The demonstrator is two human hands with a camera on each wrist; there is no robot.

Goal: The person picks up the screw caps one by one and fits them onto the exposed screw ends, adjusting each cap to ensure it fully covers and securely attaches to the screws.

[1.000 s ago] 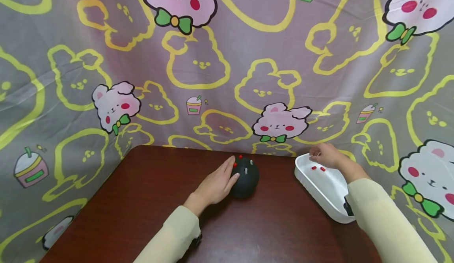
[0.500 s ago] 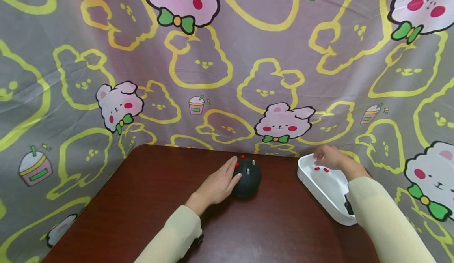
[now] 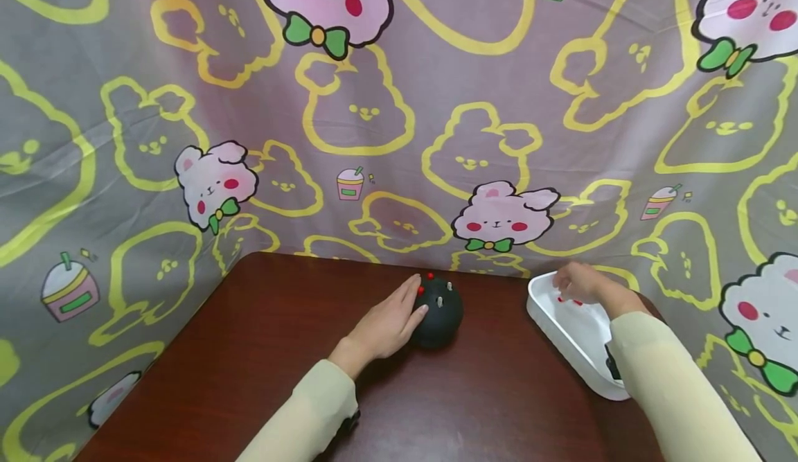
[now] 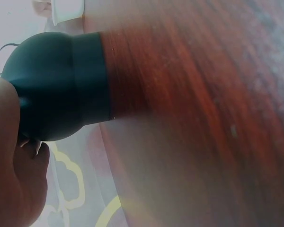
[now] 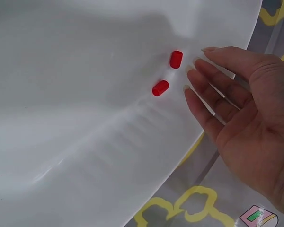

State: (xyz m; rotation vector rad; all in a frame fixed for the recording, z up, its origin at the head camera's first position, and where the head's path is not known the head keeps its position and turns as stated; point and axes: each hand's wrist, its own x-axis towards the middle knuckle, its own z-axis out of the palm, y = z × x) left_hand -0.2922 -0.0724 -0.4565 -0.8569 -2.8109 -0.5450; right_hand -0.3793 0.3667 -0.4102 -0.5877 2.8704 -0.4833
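A black ball point(image 3: 439, 325) on a short black base stands on the table. From its upper part stick out a few silver pegs point(image 3: 440, 302), and red tips point(image 3: 421, 289) sit near the far side. My left hand point(image 3: 383, 320) rests against the ball's left side, fingers straight, thumb toward the front. Inside the white tray point(image 3: 564, 348) at the right, my right hand point(image 5: 248, 104) reaches down with fingers loosely extended and nothing between them. Just off its fingertips lie two small red cylinders: an upper red cylinder point(image 5: 176, 59) and a lower red cylinder point(image 5: 160, 88).
The dark red-brown table point(image 3: 299, 309) carries both ball and tray. Close behind it hangs a grey curtain point(image 3: 386, 171) printed with cartoon rabbits, which also runs along both sides. The tray's far end is right by the curtain.
My right hand has lowered inside the tray and come closer to the red cylinders, partly covering them in the head view. The left hand stays on the ball. The head view has shifted slightly.
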